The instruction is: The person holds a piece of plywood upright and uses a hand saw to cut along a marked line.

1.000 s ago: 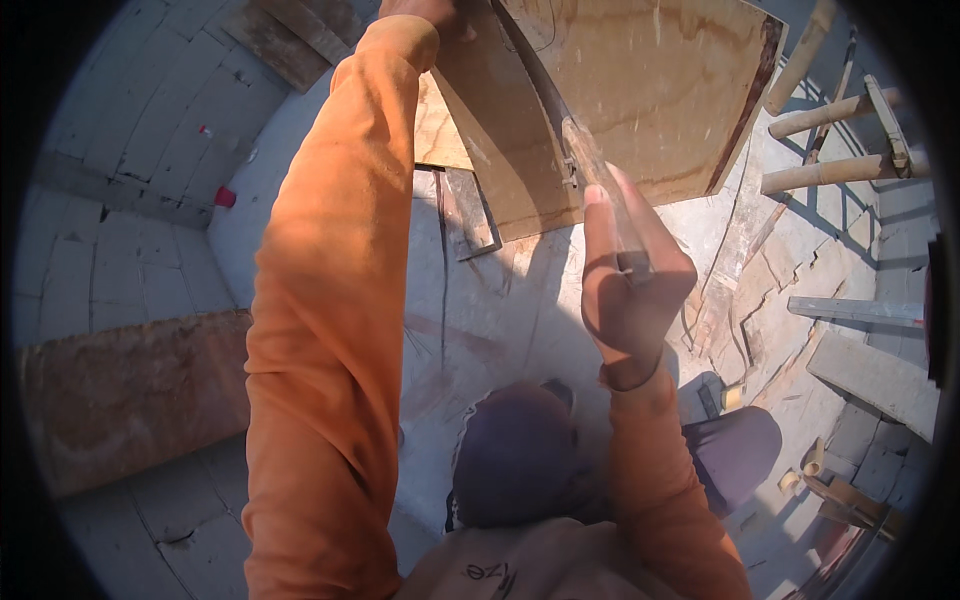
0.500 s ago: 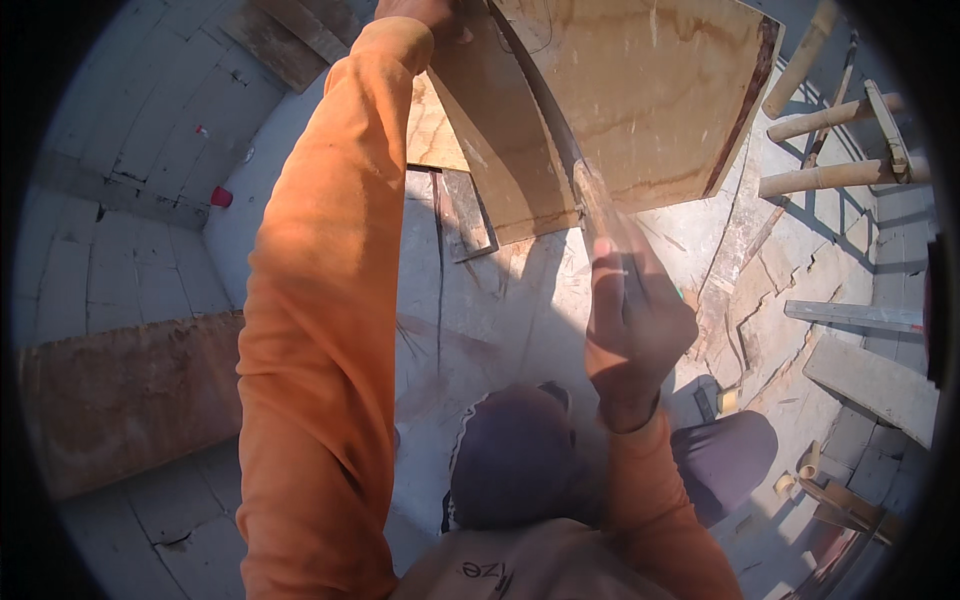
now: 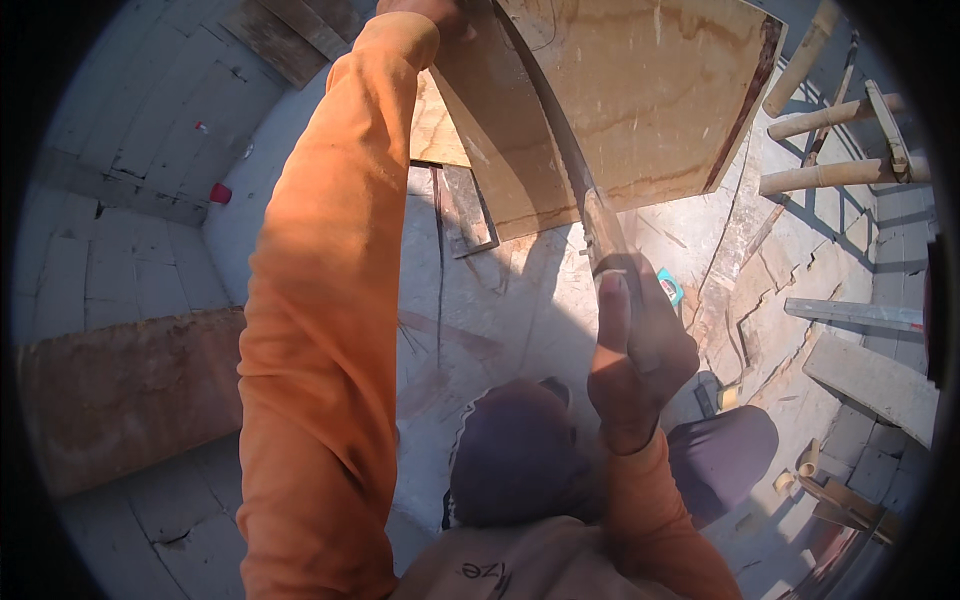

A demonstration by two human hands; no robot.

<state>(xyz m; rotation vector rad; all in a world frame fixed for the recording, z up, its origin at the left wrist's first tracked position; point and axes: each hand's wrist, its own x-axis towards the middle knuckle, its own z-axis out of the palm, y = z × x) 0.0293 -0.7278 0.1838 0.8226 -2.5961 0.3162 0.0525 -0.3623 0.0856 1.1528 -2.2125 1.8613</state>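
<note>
My right hand [image 3: 640, 355] is wrapped round the wooden handle of a hand saw [image 3: 567, 140], its thumb lying along the handle. The long, dark blade runs up and away across a sheet of plywood [image 3: 680, 90], reaching the top edge of the picture. A strip of the board lies left of the blade, in shadow. At the top edge, my left hand [image 3: 432, 14] rests by the board's left part; its fingers are mostly hidden or cut off. Just right of the saw handle, a teal tape measure [image 3: 670, 287] lies on the floor, partly behind my right hand.
Bamboo poles [image 3: 825, 178] stick in at the right, above a grey concrete block [image 3: 868, 385]. A brown board [image 3: 130, 400] lies at the left, with a red cup [image 3: 220, 193] farther up. Small wood offcuts [image 3: 466, 215] lie under the plywood.
My right hand has drawn the saw slightly back toward me and down. More of the teal tape measure shows now. My left hand has barely moved.
</note>
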